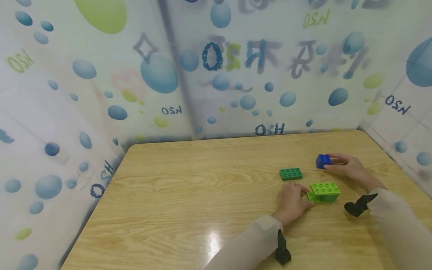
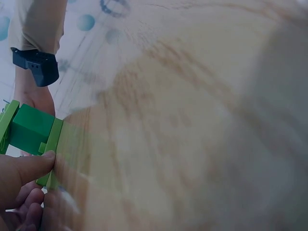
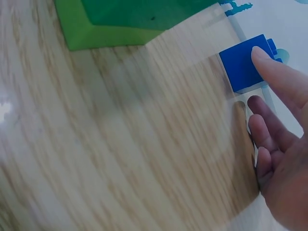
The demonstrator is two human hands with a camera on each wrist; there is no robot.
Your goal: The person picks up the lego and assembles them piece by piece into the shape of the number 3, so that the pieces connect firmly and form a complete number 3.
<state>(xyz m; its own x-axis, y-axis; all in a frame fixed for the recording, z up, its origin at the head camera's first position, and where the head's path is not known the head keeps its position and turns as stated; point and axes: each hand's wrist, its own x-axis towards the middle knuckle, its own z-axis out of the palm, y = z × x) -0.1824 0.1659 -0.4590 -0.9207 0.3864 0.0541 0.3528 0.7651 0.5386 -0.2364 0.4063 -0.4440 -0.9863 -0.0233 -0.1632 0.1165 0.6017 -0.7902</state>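
Observation:
On the wooden table (image 1: 202, 195), my left hand (image 1: 305, 197) pinches the left end of a light green brick assembly (image 1: 324, 192). In the left wrist view the thumb (image 2: 29, 166) presses its light green plate, and a darker green block (image 2: 31, 129) is fixed to it. My right hand (image 1: 332, 161) reaches a small blue brick (image 1: 323, 161). One straight finger (image 3: 276, 72) touches the blue brick (image 3: 243, 67), and the other fingers lie straight beside it. A dark green flat brick (image 1: 291, 173) lies apart from both hands.
Patterned curtain walls (image 1: 216, 75) close in the table on the left, back and right. A green brick (image 3: 125, 19) fills the top left of the right wrist view. A black strap (image 1: 357, 204) sits at the right wrist and another strap (image 1: 281, 251) at the left.

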